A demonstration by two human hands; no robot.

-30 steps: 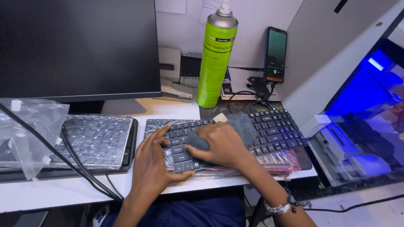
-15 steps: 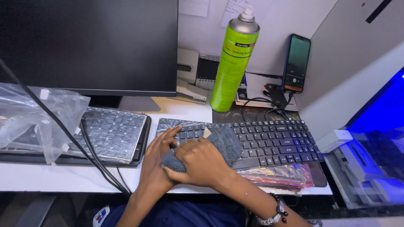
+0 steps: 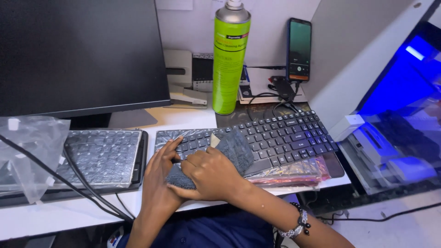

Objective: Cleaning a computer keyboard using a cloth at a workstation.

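White desk (image 3: 92, 211) against a pale wall, cluttered; items listed from the near edge outward.

Right hand (image 3: 213, 177): at 6 o'clock, fingers curled and clenched on a grey cloth (image 3: 232, 149), pressing it onto the left part of a black keyboard (image 3: 280, 135). A beaded bracelet (image 3: 298, 225) circles the wrist.

Left hand (image 3: 161, 172): just at 9 o'clock of the right hand, fingers stretched out flat, resting on the keyboard's left end and touching the cloth's edge; holding nothing closed.

Black keyboard: centre of the desk, lying on a pinkish plastic wrapper (image 3: 294, 170) that shows at its front edge.

Second keyboard (image 3: 101, 156): at 9 o'clock, in clear wrapping, a black cable (image 3: 69, 183) crossing it; a loose clear bag (image 3: 27, 151) at its far left.

Blue-lit machine (image 3: 395, 138): at 3 o'clock.

Green spray can (image 3: 229, 59): at 12 o'clock, upright, behind the keyboard.

Phone (image 3: 298, 48): at 1 o'clock, propped upright, screen lit.

Dark monitor (image 3: 78, 50): at 11 o'clock, screen off.
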